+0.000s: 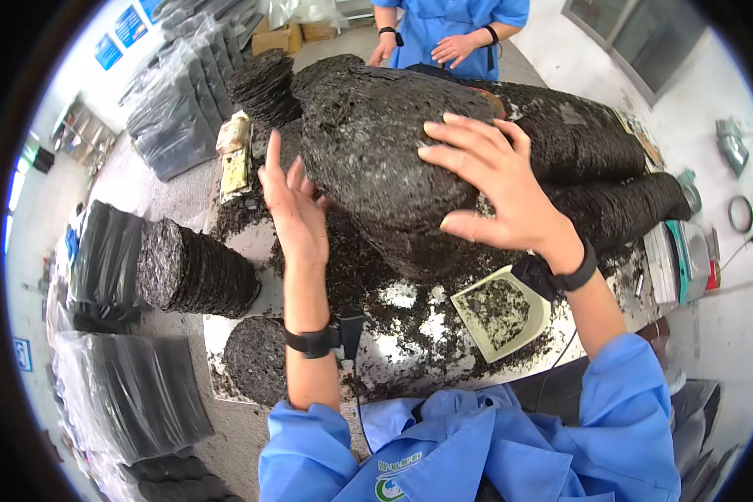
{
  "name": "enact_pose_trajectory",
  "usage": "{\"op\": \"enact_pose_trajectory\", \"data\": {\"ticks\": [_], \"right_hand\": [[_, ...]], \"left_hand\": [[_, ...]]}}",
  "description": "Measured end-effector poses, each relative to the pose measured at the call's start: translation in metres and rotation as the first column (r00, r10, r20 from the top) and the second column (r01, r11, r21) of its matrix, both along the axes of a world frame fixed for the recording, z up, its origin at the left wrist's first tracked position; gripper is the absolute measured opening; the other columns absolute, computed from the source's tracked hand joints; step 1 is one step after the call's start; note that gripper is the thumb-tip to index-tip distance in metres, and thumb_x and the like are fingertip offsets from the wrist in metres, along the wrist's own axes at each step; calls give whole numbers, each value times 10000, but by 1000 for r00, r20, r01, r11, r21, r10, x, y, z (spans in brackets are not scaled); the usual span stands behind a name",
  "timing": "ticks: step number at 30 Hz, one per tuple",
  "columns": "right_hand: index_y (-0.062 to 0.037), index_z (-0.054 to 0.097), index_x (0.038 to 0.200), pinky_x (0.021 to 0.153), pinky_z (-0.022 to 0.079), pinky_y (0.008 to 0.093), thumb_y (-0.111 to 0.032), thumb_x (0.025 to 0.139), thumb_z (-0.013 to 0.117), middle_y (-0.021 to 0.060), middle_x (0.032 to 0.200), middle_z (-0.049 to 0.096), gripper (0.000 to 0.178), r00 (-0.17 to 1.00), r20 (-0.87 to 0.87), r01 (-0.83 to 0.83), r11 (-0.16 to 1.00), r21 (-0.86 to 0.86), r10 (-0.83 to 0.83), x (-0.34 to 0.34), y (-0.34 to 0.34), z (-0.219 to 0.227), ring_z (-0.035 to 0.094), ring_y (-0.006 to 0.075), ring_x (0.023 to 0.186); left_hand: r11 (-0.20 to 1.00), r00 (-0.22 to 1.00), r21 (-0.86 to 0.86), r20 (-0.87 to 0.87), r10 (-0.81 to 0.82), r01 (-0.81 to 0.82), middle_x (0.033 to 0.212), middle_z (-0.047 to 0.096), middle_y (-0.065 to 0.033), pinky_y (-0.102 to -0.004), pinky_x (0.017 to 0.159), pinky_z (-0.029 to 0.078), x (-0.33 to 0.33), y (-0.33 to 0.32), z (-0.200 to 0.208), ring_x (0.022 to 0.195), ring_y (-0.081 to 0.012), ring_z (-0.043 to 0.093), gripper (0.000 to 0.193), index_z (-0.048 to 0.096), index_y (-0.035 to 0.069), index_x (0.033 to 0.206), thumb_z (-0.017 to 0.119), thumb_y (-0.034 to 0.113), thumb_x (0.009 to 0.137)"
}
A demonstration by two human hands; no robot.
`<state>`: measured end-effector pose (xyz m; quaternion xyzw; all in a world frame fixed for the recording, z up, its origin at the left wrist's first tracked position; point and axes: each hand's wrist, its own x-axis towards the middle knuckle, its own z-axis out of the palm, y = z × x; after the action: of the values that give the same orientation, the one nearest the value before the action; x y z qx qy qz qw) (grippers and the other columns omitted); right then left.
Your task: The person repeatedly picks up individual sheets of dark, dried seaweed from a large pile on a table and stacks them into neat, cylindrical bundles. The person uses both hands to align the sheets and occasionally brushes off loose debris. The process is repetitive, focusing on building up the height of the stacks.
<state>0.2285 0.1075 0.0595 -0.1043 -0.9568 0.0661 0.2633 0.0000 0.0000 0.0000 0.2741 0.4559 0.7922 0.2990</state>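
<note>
A big stack of round, dark dried seaweed sheets (368, 142) stands at the middle of the table, its top sheet rough and glossy. My right hand (498, 188) lies over the right part of that top with its fingers spread. My left hand (297, 222) is upright at the stack's left side, fingers stretched out and nothing in them; whether it touches the sheets I cannot tell. Below my right wrist, a pale yellow dustpan (537, 322) holds dark seaweed crumbs. More crumbs (410, 360) are strewn over the white table (397, 294).
Long seaweed rolls or stacks (619, 209) lie at the right, near a teal-edged device (693, 259). Another stack (197, 268) leans at the left, above a round pile (255, 360). Plastic-bagged stacks (134, 393) line the left. Across the table stands a person in blue (443, 33).
</note>
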Motion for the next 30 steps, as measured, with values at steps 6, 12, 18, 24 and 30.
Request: {"op": "enact_pose_trajectory", "data": {"ticks": [6, 12, 18, 24, 30], "right_hand": [[-23, 381, 1364, 1089, 236, 366, -477, 960, 387, 100, 1392, 429, 608, 773, -302, -35, 438, -898, -558, 39, 33, -101, 362, 217, 1309], [60, 330, 1354, 1101, 188, 430, -612, 912, 354, 218, 1481, 220, 804, 756, 65, 121, 42, -992, -651, 17, 40, -217, 188, 321, 1380], [46, 453, 998, 976, 308, 445, -558, 899, 468, 248, 1161, 449, 612, 683, -169, 190, 397, -898, -711, 0, 4, -155, 407, 361, 1120], [-62, 329, 884, 640, 369, 307, -438, 871, 629, 35, 791, 360, 481, 781, -434, -280, 369, -886, -449, -11, -82, -113, 350, 131, 736], [-89, 394, 952, 671, 473, 304, -487, 922, 523, 30, 900, 481, 419, 891, -207, -409, -517, -752, -404, 19, -174, -206, 542, 132, 860]], "left_hand": [[988, 987, -80, -82, -140, 134, 1284, 454, -130, -353, 883, 462, 39, 5, 25, 1095, -241, 521, 649, 349, 138, 1381, 669, 100, 818], [988, 996, -141, -45, -76, 69, 1299, 433, -101, -522, 854, 441, 45, 0, 17, 1151, -292, 455, 656, 365, 234, 1369, 656, 156, 787], [985, 991, 175, 133, -17, -6, 1335, 449, -83, -534, 969, 422, 5, -56, -43, 1182, -292, 483, 655, 352, 231, 1399, 630, 231, 806], [846, 913, 494, 219, -345, 202, 1402, 432, -129, -530, 1071, 325, -19, -177, -64, 1264, -335, 432, 524, 418, 61, 1372, 512, 277, 904], [984, 995, -167, -88, 48, -62, 1442, 322, -132, -486, 1004, 421, 25, -264, -42, 1219, -326, 458, 738, 236, 207, 1452, 606, 266, 816]]}}
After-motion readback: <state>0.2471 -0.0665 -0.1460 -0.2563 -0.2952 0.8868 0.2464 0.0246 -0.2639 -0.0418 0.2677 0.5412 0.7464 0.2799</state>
